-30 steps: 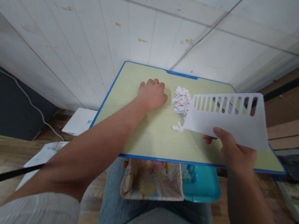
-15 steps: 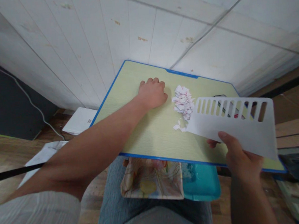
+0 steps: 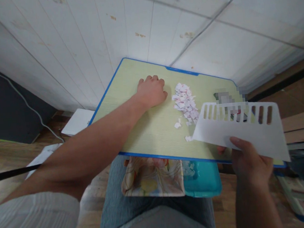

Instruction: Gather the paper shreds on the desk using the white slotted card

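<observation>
My left hand (image 3: 152, 91) rests palm down on the yellow-green tabletop (image 3: 119, 106), fingers slightly bent and apart, holding nothing. A heap of torn white paper scraps (image 3: 185, 102), some with pinkish marks, lies to the right of it. My right hand (image 3: 249, 158) grips the lower edge of a white slotted plastic panel (image 3: 222, 131), thumb on top. The panel is tilted over the table's right side, its left end beside a few loose scraps (image 3: 189, 138) in front of the heap. Its contact with the tabletop is unclear.
Below the table's front edge, a patterned fabric-lined box (image 3: 158, 188) and a turquoise tray (image 3: 207, 187) with paper bits sit by my lap. Behind the panel lies a blurred-out object (image 3: 225, 97). A white plank wall (image 3: 133, 23) borders the table's far side.
The panel's left end has moved a little towards me, and a few scraps beside it now lie nearer the front edge. My left hand keeps its place on the table.
</observation>
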The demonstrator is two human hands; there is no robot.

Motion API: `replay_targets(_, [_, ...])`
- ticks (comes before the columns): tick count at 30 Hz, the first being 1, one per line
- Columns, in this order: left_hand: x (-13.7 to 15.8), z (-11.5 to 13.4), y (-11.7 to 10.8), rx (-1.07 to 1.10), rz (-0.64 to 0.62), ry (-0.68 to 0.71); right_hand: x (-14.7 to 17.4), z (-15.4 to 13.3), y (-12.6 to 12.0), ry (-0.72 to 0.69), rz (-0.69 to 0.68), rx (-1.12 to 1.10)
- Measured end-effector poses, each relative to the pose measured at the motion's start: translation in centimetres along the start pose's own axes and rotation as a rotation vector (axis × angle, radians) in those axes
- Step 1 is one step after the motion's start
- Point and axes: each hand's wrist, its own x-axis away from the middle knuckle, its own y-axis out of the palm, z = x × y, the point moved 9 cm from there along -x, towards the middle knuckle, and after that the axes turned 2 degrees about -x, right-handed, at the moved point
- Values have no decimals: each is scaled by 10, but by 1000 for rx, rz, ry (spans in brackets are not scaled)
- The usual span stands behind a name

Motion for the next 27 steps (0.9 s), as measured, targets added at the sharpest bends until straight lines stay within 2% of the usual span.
replay_targets(4, [0,0,0,13,8,4,-1,4,-3,33,15,27])
replay_targets(13, [-3,-3,3,21,39,8,-6,4,-12,21,105,-68])
replay_targets(20, [-3,-3,3,30,16,3,-7,5,-21,23,137,-17])
replay_targets(24, [-3,-3,3,18,12,6,-12,-1,-28,-23,175,-2])
replay_targets(27, [-3,-3,4,17,9,8,-14,1,-35,-22,153,35])
